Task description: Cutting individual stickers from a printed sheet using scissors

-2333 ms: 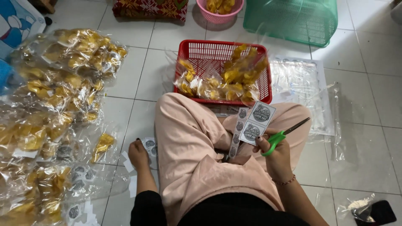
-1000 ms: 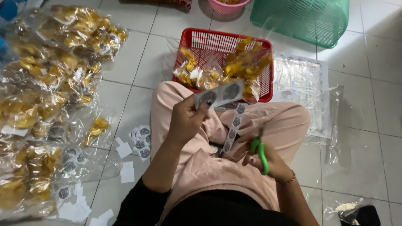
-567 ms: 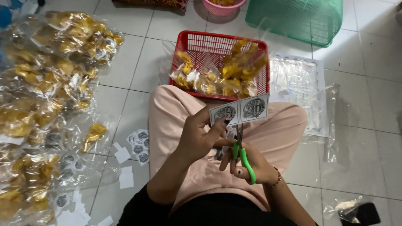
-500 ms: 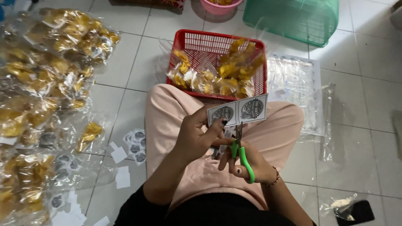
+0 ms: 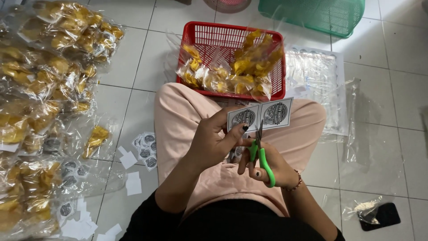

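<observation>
I sit cross-legged on a tiled floor in pink trousers. My left hand (image 5: pixel 213 140) pinches the lower left edge of a white strip of round-printed labels (image 5: pixel 261 114), held upright over my lap. My right hand (image 5: pixel 267 164) grips green-handled scissors (image 5: pixel 260 154), blades pointing up at the strip's bottom edge between two labels. More label strips lie on my lap under the hands, mostly hidden.
A red basket (image 5: pixel 232 40) of bagged yellow snacks stands just past my knees. Many filled clear bags (image 5: pixel 40 89) cover the floor at left. Cut labels (image 5: pixel 145 147) lie by my left thigh. Empty plastic bags (image 5: pixel 321 85) lie right, a green basket (image 5: pixel 316 13) beyond, a dark phone (image 5: pixel 379 216) at the lower right.
My left hand left the floor, picked up a label strip and raised it. My right hand brought the scissors from my right knee up under the strip.
</observation>
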